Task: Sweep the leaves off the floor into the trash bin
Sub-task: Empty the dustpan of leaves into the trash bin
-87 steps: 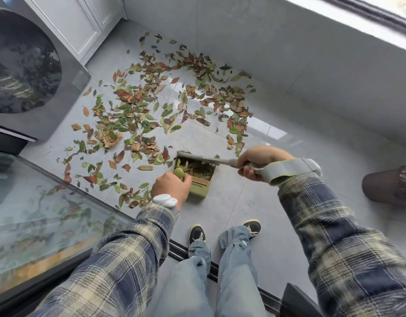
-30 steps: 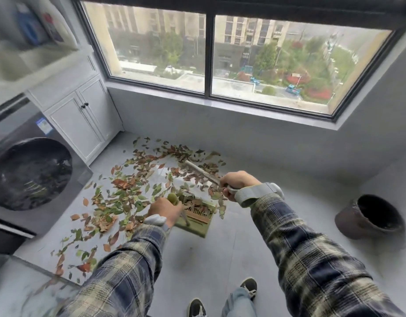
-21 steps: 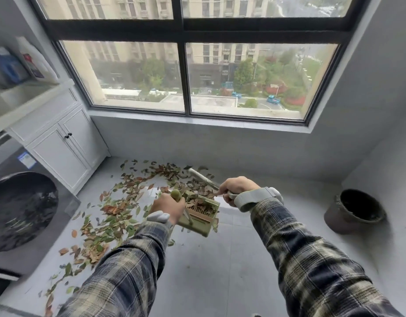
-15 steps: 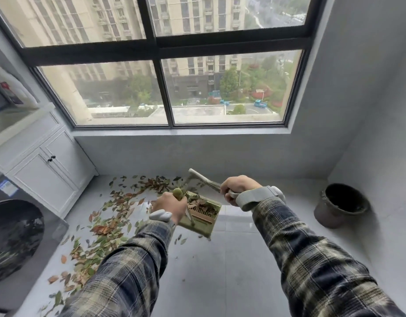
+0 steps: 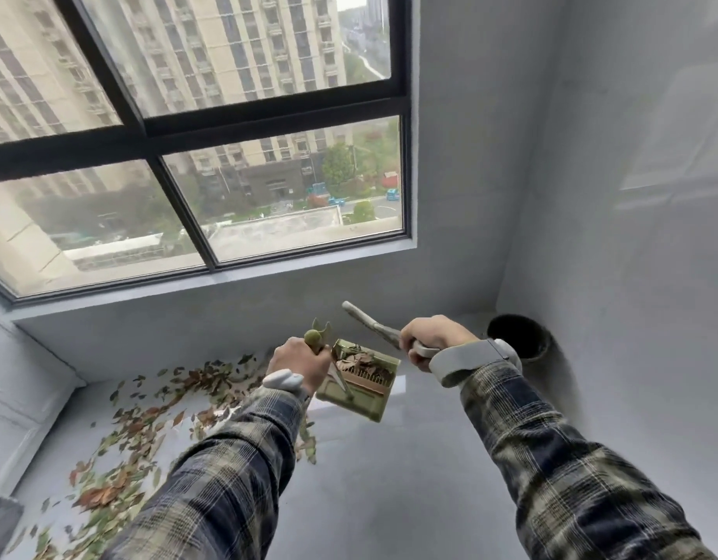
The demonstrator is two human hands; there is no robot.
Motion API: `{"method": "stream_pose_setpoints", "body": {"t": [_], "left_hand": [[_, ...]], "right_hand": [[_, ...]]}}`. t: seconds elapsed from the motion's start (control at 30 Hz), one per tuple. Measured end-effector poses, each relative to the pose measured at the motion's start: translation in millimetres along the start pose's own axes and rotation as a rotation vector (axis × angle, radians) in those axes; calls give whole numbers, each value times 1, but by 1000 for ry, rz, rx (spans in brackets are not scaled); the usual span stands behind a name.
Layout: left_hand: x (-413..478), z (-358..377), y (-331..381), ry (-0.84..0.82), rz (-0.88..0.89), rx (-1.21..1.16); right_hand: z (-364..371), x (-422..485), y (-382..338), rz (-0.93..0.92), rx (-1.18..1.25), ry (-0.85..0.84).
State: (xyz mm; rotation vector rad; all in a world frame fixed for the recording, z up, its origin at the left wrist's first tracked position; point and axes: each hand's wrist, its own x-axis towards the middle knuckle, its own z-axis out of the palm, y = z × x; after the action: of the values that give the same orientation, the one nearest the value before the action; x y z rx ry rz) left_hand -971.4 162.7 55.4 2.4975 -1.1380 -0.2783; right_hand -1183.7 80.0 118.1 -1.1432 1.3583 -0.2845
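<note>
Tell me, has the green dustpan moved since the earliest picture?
Yes. The dustpan, held by the left hand, has left the floor at the edge of the leaves and is now raised, to their right, nearer the trash bin.

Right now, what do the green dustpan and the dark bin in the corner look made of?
The dustpan looks like moulded plastic: matte olive green, with a ribbed comb inside. The trash bin seems dark-brown plastic or rubber, its wall dull; blur leaves that open.
</note>
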Motion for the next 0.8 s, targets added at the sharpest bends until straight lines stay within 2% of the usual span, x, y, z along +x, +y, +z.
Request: {"method": "stream_pose_setpoints", "body": {"t": [0.23, 0.4, 0.67, 0.8], "left_hand": [[16, 26, 79, -31, 103, -22], [41, 45, 141, -119, 211, -26], [105, 81, 230, -241, 360, -42], [139, 99, 271, -259, 456, -24]], "right_hand": [[-71, 4, 3, -5, 154, 83], [-123, 23, 5, -22, 245, 166], [-196, 75, -10, 30, 315, 270], [-230, 102, -19, 44, 442, 294]]}}
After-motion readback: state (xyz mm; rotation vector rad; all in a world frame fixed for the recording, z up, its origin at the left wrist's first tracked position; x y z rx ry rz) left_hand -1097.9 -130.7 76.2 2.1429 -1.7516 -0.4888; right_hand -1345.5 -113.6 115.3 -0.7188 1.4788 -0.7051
